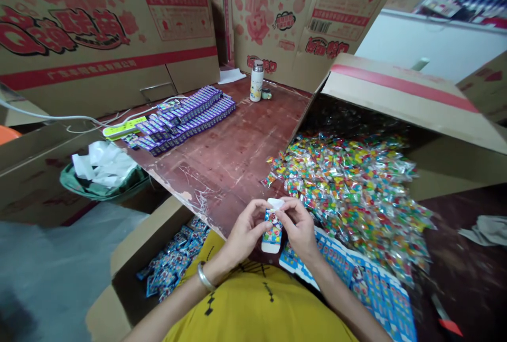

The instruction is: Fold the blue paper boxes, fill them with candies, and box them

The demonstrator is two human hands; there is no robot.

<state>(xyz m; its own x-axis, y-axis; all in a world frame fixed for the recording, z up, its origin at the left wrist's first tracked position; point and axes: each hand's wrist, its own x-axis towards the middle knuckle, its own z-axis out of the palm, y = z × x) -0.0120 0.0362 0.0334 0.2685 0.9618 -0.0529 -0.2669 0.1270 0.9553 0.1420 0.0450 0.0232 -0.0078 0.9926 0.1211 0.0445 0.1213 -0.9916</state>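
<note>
Between my two hands, above the front edge of the red-brown table, is a small printed box point(273, 232) with white flaps at its top and bottom. My left hand point(249, 230) grips its left side with thumb and fingers. The fingers of my right hand point(298, 226) pinch the upper right part by the raised top flap. Beside my right forearm lie blue printed card sheets point(356, 278). Just beyond them spreads a big pile of clear packets with colorful candies point(348, 183), spilling from a cardboard box on its side point(404, 86).
Purple small boxes point(190, 117) stand in rows at the back left, near a yellow power strip point(124, 128). A bottle point(257, 81) stands farther back. Lower left, an open carton point(142, 231) holds blue packets point(178, 257). A red-handled tool point(449, 326) lies lower right.
</note>
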